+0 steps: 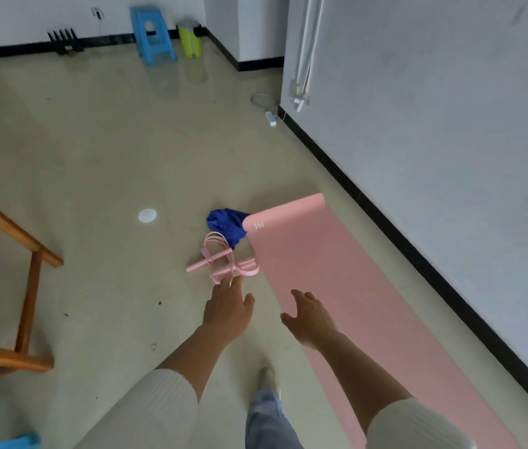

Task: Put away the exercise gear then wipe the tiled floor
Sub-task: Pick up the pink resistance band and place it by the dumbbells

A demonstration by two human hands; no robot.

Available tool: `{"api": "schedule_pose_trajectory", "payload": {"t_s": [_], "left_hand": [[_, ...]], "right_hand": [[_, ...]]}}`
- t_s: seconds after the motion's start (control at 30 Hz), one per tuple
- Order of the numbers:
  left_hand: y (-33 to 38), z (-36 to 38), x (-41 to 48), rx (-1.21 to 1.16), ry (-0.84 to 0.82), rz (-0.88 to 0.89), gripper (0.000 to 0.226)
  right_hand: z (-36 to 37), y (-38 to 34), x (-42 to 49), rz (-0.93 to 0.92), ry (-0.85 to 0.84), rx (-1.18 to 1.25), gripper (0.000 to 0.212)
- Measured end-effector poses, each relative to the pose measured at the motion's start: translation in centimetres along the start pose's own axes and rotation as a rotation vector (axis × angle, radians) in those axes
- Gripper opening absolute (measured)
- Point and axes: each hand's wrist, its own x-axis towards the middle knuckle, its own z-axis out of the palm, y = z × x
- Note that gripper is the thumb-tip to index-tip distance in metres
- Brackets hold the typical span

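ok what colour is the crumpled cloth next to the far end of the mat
Deep blue; the cloth shows clearly in the head view, beside the pink mat.

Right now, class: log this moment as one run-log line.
stage: gear not yet picked up | left hand: open, reaching for pink resistance pedal puller | right hand: open, over unrolled pink yoga mat

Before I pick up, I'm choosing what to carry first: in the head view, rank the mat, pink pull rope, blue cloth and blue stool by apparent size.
1. mat, by far the largest.
2. pink pull rope.
3. blue cloth, slightly smaller.
The blue stool looks similar to the rope, but stands much farther away, so I won't rank it.
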Motion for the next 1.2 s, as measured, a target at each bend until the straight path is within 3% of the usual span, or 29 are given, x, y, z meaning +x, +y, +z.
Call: {"api": "schedule_pose_trajectory", "payload": {"t_s": [0.33, 0.63, 0.8, 0.97, 1.2], "left_hand": [[-5.0, -8.2, 21.6, -0.113, -0.013, -0.139, 0.045], [-15.3, -9.5, 42.2, -0.080, -0.145, -0.109, 0.043], [-22.3, -4.4, 50.5, -0.014, -0.296, -0.166, 0.045], [-29.2, 5.2, 57.8, 0.016, -0.408, -0.167, 0.049], [-38.3, 19.8, 66.2, 0.045, -0.413, -0.200, 0.040]], "right_hand": [[-5.5, -9.9, 22.5, -0.013, -0.128, -0.064, 0.064], [-1.4, -17.1, 41.7, 0.105, -0.159, 0.003, 0.061], [5.7, -17.1, 51.0, 0.186, -0.237, 0.048, 0.058], [15.1, -12.8, 59.4, 0.246, -0.324, 0.033, 0.055], [28.1, -5.4, 69.3, 0.321, -0.339, -0.074, 0.055]]}}
